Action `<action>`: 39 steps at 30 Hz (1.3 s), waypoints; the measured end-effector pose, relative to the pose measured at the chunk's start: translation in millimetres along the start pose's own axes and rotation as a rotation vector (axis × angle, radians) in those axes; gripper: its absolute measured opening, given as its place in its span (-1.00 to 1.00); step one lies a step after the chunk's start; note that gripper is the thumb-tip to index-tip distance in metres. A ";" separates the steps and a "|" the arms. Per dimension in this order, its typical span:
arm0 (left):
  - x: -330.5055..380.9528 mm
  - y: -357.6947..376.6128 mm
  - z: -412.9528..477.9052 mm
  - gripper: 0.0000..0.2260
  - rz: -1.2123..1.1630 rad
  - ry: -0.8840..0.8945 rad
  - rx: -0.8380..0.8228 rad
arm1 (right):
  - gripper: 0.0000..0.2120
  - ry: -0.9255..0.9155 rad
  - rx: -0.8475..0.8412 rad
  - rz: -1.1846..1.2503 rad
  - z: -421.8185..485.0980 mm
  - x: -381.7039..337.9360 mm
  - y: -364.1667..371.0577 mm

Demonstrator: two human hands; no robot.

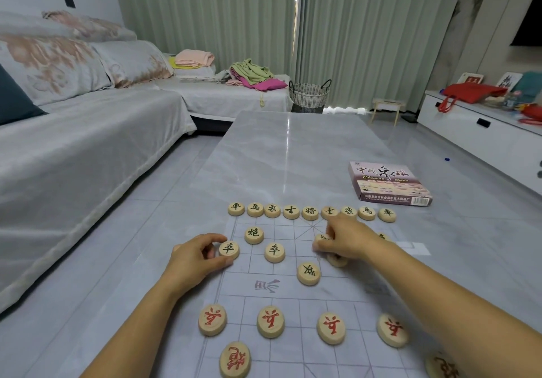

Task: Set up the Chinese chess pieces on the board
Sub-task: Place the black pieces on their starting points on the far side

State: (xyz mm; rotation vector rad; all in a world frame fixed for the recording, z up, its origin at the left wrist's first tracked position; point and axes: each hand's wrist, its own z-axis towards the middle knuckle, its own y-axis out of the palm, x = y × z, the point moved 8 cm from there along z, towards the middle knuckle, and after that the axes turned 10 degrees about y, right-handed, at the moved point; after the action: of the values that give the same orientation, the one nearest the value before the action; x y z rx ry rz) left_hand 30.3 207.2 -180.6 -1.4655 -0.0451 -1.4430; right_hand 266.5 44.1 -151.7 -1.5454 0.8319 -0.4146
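sofa (pixel 88 143) grey-covered, along bench (pixel 293 149) left edge | floral pillows (pixel 58 64) on it | folded clothes (pixel 252 74) heaped beyond far-left corner | woven basket (pixel 309 94) past far edge | green curtains (pixel 366 26) behind | red bag (pixel 472 93) on white cabinet (pixel 484 140) off right edge

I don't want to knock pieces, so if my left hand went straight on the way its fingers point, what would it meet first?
The left hand pinches the leftmost black soldier; straight on rightward, the second black soldier probably comes first, though depth is unclear.
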 end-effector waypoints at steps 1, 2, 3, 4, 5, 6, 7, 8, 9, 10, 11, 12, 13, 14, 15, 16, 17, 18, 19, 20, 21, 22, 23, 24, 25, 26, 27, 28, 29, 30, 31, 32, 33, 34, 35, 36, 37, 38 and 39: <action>0.3 -0.2 -0.3 -0.69 0.001 -0.001 0.001 | -0.60 0.005 -0.005 -0.022 -4.8 0.6 3.4; 0.6 -0.8 -0.6 -0.69 0.004 -0.001 0.002 | -0.61 0.002 -0.003 -0.053 -9.8 -0.6 6.9; 1.0 -1.2 -0.8 -0.69 0.009 0.001 0.003 | -0.61 -0.007 0.010 -0.093 -15.4 -2.3 9.1; 1.0 -1.4 -0.9 -0.70 0.011 0.003 0.003 | -0.60 -0.017 0.037 -0.137 -21.6 -2.7 9.1; 1.1 -1.4 -1.1 -0.70 0.010 0.004 0.003 | -0.57 -0.019 0.066 -0.176 -27.6 -1.2 7.6; 1.3 -1.4 -1.3 -0.70 0.008 0.004 0.005 | -0.56 -0.015 0.089 -0.200 -32.5 2.1 5.8; 1.9 -1.8 -1.5 -0.71 0.008 0.004 0.009 | -0.56 -0.012 0.102 -0.210 -36.7 5.6 3.9; 2.5 -2.1 -1.2 -0.71 0.011 0.005 0.012 | -0.58 -0.009 0.106 -0.212 -39.4 8.4 2.2; 2.9 -2.1 -0.8 -0.71 0.019 0.004 0.013 | -0.59 -0.007 0.103 -0.214 -40.7 9.4 1.1; 3.2 -1.6 -0.6 -0.71 0.027 0.003 0.009 | -0.60 -0.006 0.099 -0.216 -41.2 8.3 0.4; 3.5 -1.3 -0.7 -0.71 0.031 0.002 0.005 | -0.60 -0.008 0.097 -0.211 -40.8 5.2 0.2; 3.6 -1.3 -0.9 -0.70 0.032 0.002 0.002 | -0.60 -0.011 0.102 -0.198 -40.3 0.5 -0.3; 3.5 -1.4 -1.3 -0.69 0.030 0.005 0.001 | -0.60 -0.013 0.108 -0.183 -39.3 -4.0 -0.2; 3.3 -1.9 -1.7 -0.69 0.028 0.009 0.002 | -0.59 -0.015 0.111 -0.168 -38.3 -7.1 0.2; 3.0 -1.9 -2.0 -0.69 0.025 0.013 0.002 | -0.58 -0.016 0.101 -0.144 -37.8 -8.2 0.7; 2.8 -1.7 -2.0 -0.69 0.023 0.017 0.001 | -0.58 -0.014 0.067 -0.102 -36.7 -6.3 2.5; 2.6 -1.5 -1.8 -0.69 0.024 0.020 0.000 | -0.57 -0.010 0.011 -0.051 -35.8 -2.5 5.0; 2.6 -1.4 -1.5 -0.69 0.029 0.022 -0.002 | -0.54 -0.013 -0.056 -0.008 -35.2 1.6 7.9; 2.5 -1.3 -1.0 -0.69 0.039 0.025 -0.003 | -0.51 -0.024 -0.110 0.017 -35.0 5.0 10.2; 2.4 -1.1 -0.4 -0.70 0.049 0.028 -0.003 | -0.51 -0.037 -0.144 0.025 -33.9 7.1 11.7; 2.3 -0.9 -0.1 -0.70 0.057 0.031 -0.002 | -0.51 -0.050 -0.152 0.024 -32.6 7.8 12.2; 2.2 -0.9 -0.1 -0.71 0.060 0.033 0.000 | -0.53 -0.059 -0.145 0.021 -31.5 7.0 12.3; 2.0 -1.2 0.0 -0.71 0.059 0.034 0.003 | -0.55 -0.067 -0.129 0.017 -30.3 4.8 12.2; 1.9 -1.4 -0.2 -0.71 0.059 0.034 0.005 | -0.57 -0.075 -0.112 0.016 -29.6 2.2 12.3; 1.8 -1.4 -0.4 -0.71 0.058 0.033 0.005 | -0.58 -0.080 -0.100 0.016 -29.3 0.1 12.7; 1.9 -1.2 -0.6 -0.72 0.058 0.034 0.004 | -0.59 -0.081 -0.091 0.021 -28.6 -1.0 13.7; 1.9 -1.0 -0.5 -0.72 0.060 0.035 0.004 | -0.59 -0.079 -0.086 0.034 -28.2 -1.0 14.8; 2.0 -1.1 -0.3 -0.72 0.061 0.036 0.004 | -0.59 -0.075 -0.086 0.055 -27.6 -0.3 16.0; 1.9 -1.1 0.0 -0.73 0.060 0.035 0.005 | -0.59 -0.074 -0.090 0.077 -26.7 0.1 17.5; 1.7 -1.1 0.1 -0.73 0.059 0.034 0.003 | -0.58 -0.075 -0.098 0.093 -25.8 -0.1 18.9; 1.4 -0.8 0.2 -0.73 0.059 0.032 0.000 | -0.58 -0.076 -0.108 0.101 -25.4 -0.3 19.8; 0.9 -0.8 0.2 -0.72 0.061 0.031 -0.002 | -0.58 -0.076 -0.115 0.106 -25.0 -0.3 20.2; 0.4 -0.7 0.3 -0.72 0.063 0.030 -0.002 | -0.59 -0.075 -0.118 0.110 -24.6 -0.4 19.9; 0.2 -0.7 0.0 -0.73 0.064 0.031 -0.001 | -0.59 -0.076 -0.118 0.114 -24.5 -0.3 19.7; 0.1 -0.9 0.1 -0.73 0.064 0.033 0.000 | -0.59 -0.077 -0.118 0.117 -24.5 -0.4 19.5; 0.2 -1.2 0.1 -0.73 0.064 0.035 0.002 | -0.59 -0.077 -0.120 0.120 -24.4 -0.3 19.7; 0.0 -1.1 0.4 -0.73 0.065 0.035 0.002 | -0.59 -0.075 -0.121 0.123 -24.2 0.0 20.0; 0.1 -1.0 0.6 -0.73 0.066 0.035 0.000 | -0.59 -0.075 -0.123 0.126 -24.1 0.1 20.2; 0.2 -0.6 0.8 -0.73 0.067 0.035 -0.001 | -0.59 -0.076 -0.123 0.129 -24.2 -0.3 20.0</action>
State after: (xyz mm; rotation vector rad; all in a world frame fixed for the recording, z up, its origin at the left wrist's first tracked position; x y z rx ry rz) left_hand 30.6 207.9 -179.9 -1.4289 0.0266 -1.4140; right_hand 244.3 27.9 -166.9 -1.6002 0.9062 -0.2123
